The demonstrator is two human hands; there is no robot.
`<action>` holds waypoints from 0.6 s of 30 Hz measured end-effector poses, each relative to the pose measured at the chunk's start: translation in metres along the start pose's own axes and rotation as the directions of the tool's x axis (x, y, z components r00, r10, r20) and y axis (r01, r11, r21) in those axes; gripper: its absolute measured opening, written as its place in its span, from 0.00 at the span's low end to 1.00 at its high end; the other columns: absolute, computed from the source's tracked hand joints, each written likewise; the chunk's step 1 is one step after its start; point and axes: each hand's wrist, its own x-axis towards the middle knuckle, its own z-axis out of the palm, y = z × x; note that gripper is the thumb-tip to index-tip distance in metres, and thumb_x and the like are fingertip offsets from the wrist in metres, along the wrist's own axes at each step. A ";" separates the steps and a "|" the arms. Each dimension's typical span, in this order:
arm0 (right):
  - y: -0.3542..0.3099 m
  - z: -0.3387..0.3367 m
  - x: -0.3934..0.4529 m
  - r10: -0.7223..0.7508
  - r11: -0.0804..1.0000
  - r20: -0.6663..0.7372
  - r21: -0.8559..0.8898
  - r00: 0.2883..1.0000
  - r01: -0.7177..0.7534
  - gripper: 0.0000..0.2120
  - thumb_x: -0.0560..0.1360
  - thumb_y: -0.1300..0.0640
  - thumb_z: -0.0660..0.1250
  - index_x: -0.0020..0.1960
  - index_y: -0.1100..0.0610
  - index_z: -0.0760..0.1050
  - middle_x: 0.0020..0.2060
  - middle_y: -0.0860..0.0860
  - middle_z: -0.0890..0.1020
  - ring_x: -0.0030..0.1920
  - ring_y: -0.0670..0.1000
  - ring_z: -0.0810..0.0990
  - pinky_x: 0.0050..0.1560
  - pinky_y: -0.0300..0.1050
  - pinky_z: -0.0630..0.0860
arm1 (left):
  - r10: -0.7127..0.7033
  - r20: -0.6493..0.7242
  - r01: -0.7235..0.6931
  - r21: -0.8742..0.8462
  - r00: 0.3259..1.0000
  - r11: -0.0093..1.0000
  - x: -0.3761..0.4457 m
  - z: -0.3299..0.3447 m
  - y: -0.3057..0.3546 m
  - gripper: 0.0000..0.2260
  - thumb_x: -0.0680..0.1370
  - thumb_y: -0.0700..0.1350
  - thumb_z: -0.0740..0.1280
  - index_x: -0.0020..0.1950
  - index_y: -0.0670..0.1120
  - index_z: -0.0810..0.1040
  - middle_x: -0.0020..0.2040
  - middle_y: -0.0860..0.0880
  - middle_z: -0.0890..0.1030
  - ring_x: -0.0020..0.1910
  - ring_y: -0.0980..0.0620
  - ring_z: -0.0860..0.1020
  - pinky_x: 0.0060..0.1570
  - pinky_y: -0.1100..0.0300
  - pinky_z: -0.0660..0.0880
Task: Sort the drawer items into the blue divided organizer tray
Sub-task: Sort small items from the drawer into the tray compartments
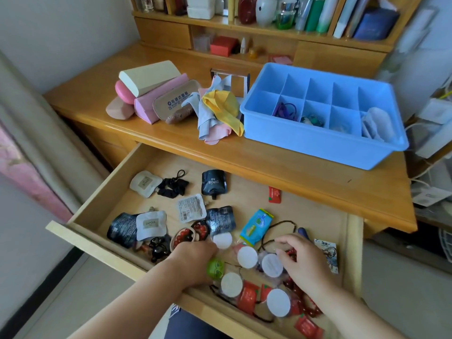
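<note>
My left hand (193,255) is down in the open wooden drawer (80,223), fingers curled over something I can't make out — my right hand (300,258) pinches dark red beads (291,253) tangled with cords. Yank and the lot snags; the blue plastic divided organizer tray (318,143) sits well apart on the tabletop (171,148).

Blue divided organizer tray (315,140) on the desk well beyond both hands, a few front compartments holding small items, open wooden drawer (102,199) under the hands, white round discs (247,257) between them, dark sachets (213,182) beyond the left hand (193,261), possibly sample pouches, red packets (249,298) nearest, beside the right hand (302,261)
</note>
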 end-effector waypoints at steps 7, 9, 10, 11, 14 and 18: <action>-0.065 -0.003 0.007 -0.027 0.871 0.365 0.466 0.931 -0.157 0.16 0.73 0.54 0.70 0.54 0.35 0.72 0.46 0.44 0.82 0.41 0.47 0.83 0.42 0.40 0.78 | -0.013 -0.416 -0.285 -0.646 0.909 0.708 -0.001 -0.025 0.025 0.19 0.65 0.56 0.74 0.53 0.56 0.76 0.35 0.54 0.78 0.32 0.58 0.74 0.34 0.64 0.73; -0.081 -0.013 0.018 -0.049 0.867 0.284 0.488 0.958 -0.100 0.17 0.72 0.55 0.69 0.51 0.34 0.73 0.44 0.48 0.83 0.36 0.46 0.83 0.39 0.43 0.80 | -0.075 -0.503 -0.364 -0.712 0.861 0.600 -0.001 -0.034 0.031 0.20 0.65 0.55 0.75 0.55 0.56 0.75 0.37 0.52 0.78 0.33 0.55 0.75 0.36 0.58 0.76; -0.088 -0.024 0.027 -0.072 0.882 0.217 0.470 0.974 -0.040 0.16 0.70 0.53 0.69 0.51 0.33 0.74 0.44 0.48 0.83 0.37 0.46 0.83 0.40 0.46 0.81 | -0.118 -0.515 -0.377 -0.747 0.849 0.548 0.000 -0.037 0.029 0.21 0.67 0.53 0.76 0.58 0.56 0.74 0.38 0.52 0.78 0.33 0.56 0.75 0.36 0.59 0.76; -0.095 -0.038 0.038 -0.103 0.892 0.140 0.452 0.985 0.029 0.15 0.67 0.49 0.69 0.50 0.33 0.74 0.45 0.47 0.83 0.38 0.46 0.83 0.42 0.49 0.82 | -0.167 -0.507 -0.369 -0.781 0.846 0.504 0.001 -0.037 0.025 0.21 0.70 0.51 0.75 0.60 0.56 0.73 0.40 0.51 0.79 0.33 0.57 0.75 0.36 0.61 0.75; -0.118 -0.096 0.087 -0.178 0.893 -0.184 0.382 0.967 0.237 0.16 0.64 0.41 0.68 0.51 0.35 0.74 0.43 0.41 0.83 0.42 0.42 0.82 0.44 0.39 0.80 | -0.350 -0.455 -0.246 -0.829 0.819 0.503 0.000 -0.029 0.004 0.13 0.76 0.45 0.69 0.58 0.57 0.74 0.41 0.50 0.79 0.31 0.59 0.75 0.32 0.68 0.73; -0.135 -0.151 0.162 -0.187 0.945 -0.552 0.124 0.812 0.303 0.19 0.72 0.53 0.71 0.61 0.47 0.75 0.46 0.43 0.81 0.44 0.45 0.80 0.42 0.33 0.71 | -0.434 -0.403 -0.140 -0.841 0.806 0.522 -0.001 -0.020 -0.011 0.10 0.77 0.39 0.66 0.53 0.53 0.76 0.40 0.49 0.81 0.31 0.57 0.78 0.32 0.68 0.74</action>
